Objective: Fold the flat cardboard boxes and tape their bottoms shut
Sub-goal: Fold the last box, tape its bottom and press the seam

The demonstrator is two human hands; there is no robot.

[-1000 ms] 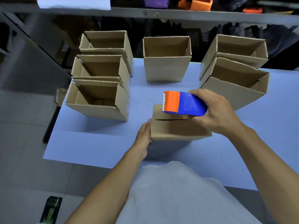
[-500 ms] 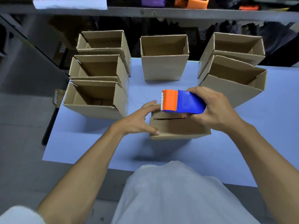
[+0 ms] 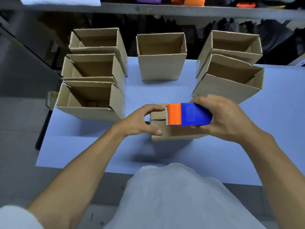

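A small cardboard box (image 3: 175, 132) stands bottom-up on the blue table (image 3: 272, 129) in front of me, its flap seam facing up. My right hand (image 3: 231, 119) grips a blue and orange tape dispenser (image 3: 188, 114) just above the box top, with the toothed orange end pointing left. My left hand (image 3: 140, 121) curls round the box's left edge: the thumb lies on the top face and the index finger reaches to the dispenser's toothed end. Whether tape is pulled out cannot be made out.
Three open folded boxes (image 3: 92, 100) sit in a column at the left, one (image 3: 161, 63) at the back centre, and two (image 3: 231, 80) at the right. A metal shelf (image 3: 165, 9) runs behind the table. My white shirt covers the near table edge.
My left hand has come up from the box's left side onto its top edge, its index finger now at the dispenser's teeth. The dispenser has sunk slightly toward the box.
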